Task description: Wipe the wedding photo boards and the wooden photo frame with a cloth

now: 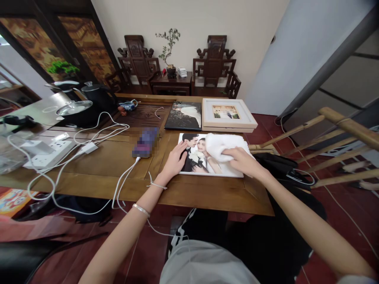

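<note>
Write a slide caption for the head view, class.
On a wooden table, the right hand holds a white cloth against a photo panel; the left hand rests on its left side.

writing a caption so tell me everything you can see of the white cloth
The white cloth looks soft and fluffy, like towelling, with no visible pattern. It is bunched into rounded folds and lies over the right part of the photo panel, covering some of it. The right hand has its fingers at the near edge; whether they grip or only press is hard to tell.
</note>
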`<state>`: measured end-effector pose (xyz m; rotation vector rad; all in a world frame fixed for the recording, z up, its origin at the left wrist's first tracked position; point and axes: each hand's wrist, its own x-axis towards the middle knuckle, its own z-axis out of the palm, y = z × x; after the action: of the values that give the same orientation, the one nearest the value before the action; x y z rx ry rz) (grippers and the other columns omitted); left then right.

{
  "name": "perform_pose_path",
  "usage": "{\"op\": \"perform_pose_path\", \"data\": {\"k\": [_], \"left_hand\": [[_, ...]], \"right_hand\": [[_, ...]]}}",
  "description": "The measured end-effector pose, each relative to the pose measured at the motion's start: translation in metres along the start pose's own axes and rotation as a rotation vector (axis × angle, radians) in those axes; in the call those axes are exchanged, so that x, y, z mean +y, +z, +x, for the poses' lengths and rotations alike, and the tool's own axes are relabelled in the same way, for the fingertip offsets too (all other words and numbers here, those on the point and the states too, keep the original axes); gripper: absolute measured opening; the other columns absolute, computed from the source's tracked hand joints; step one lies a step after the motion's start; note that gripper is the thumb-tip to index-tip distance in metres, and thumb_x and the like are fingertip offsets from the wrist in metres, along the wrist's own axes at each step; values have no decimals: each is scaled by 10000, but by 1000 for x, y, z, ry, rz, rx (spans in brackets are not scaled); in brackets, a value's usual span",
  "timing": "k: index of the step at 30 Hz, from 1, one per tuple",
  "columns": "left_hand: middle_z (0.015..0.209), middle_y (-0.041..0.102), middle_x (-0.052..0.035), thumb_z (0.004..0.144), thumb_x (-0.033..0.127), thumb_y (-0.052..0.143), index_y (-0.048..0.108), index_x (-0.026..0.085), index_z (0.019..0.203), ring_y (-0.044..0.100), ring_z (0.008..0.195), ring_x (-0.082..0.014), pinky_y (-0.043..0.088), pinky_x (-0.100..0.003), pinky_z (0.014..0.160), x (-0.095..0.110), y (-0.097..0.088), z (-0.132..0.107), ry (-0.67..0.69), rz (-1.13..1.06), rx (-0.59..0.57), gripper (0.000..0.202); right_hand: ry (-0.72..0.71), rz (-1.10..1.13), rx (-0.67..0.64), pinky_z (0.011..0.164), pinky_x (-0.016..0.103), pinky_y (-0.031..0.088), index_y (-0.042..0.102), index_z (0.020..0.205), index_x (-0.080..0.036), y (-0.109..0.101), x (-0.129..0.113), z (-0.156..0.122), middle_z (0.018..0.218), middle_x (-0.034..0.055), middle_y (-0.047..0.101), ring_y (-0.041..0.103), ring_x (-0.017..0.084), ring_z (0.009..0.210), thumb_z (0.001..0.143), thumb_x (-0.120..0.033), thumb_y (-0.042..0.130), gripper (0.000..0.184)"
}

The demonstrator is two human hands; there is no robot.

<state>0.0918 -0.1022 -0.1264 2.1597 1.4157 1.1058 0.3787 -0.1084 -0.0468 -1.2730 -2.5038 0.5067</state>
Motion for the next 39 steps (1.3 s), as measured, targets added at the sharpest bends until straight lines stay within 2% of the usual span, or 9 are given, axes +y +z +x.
{"op": "perform_pose_path", "data": {"k": [3, 9, 14, 17, 21, 26, 29, 33, 39], "left_hand": [[1494, 493, -109, 965, 248, 406, 560, 146, 1373, 406, 1428, -236, 301, -455, 1206, 1, 0, 0, 5, 9, -4, 448], [1474, 510, -144, 947, 230, 426, 571, 100, 1353, 399, 1431, -259, 294, -469, 1208, -2, 0, 0, 2, 35, -2, 451], [1445, 554, -95, 936, 213, 438, 589, 168, 1333, 419, 1419, -251, 302, -486, 1202, -3, 0, 0, 18, 43, 1, 427], [1462, 534, -105, 940, 219, 439, 579, 152, 1345, 418, 1421, -241, 302, -464, 1205, -2, -1, 0, 17, 36, 3, 434], [1485, 504, -112, 947, 230, 438, 554, 146, 1375, 401, 1431, -240, 299, -463, 1207, 0, -1, 0, 12, 21, -7, 452], [1500, 489, -86, 968, 247, 401, 552, 178, 1383, 395, 1435, -224, 295, -464, 1208, 0, -2, -1, -2, -9, 0, 447], [1507, 482, -75, 964, 245, 406, 547, 191, 1390, 385, 1440, -215, 288, -461, 1211, 0, -1, -1, 2, -10, -3, 452], [1508, 478, -88, 954, 225, 402, 553, 169, 1384, 379, 1444, -221, 288, -466, 1210, 1, 0, -1, -2, 12, -6, 459], [1505, 486, -74, 946, 225, 418, 558, 196, 1381, 380, 1444, -228, 284, -471, 1213, 0, 1, 1, -11, 1, 1, 458]], "right_hand": [[-17, 144, 106, 883, 324, 504, 743, 1057, -186, 4, -6, 37, 1101, 63, 752, 683, 248, 994, 661, 7, 412, 550], [-9, 391, 52, 676, 244, 518, 751, 1007, -176, 22, -38, 104, 1073, 32, 751, 684, 200, 819, 623, -11, 445, 517], [-128, 266, 67, 813, 262, 488, 759, 1056, -162, 30, -45, 113, 1078, 56, 756, 673, 212, 918, 623, 19, 427, 574], [-153, 245, 98, 857, 271, 480, 767, 1027, -182, 28, -30, 95, 1057, 48, 766, 679, 225, 964, 637, 8, 455, 535], [-84, 152, 177, 909, 321, 484, 754, 1064, -182, 17, 9, 64, 1136, 61, 749, 681, 260, 1035, 661, -7, 444, 538], [25, -63, 219, 1121, 521, 327, 730, 1098, -199, 14, 49, 24, 1243, 80, 701, 609, 316, 1208, 618, 10, 410, 614], [2, -115, 192, 1144, 609, 268, 723, 1056, -189, 21, 42, -10, 1409, 121, 576, 483, 334, 1348, 603, 7, 424, 578], [-106, -137, 110, 1168, 641, 210, 720, 1017, -218, 31, 10, -63, 1498, 103, 476, 350, 302, 1437, 587, 40, 410, 589], [-153, -112, -14, 1186, 633, 187, 730, 976, -246, 34, -25, -106, 1497, 92, 474, 367, 285, 1428, 549, 51, 402, 616]]}}
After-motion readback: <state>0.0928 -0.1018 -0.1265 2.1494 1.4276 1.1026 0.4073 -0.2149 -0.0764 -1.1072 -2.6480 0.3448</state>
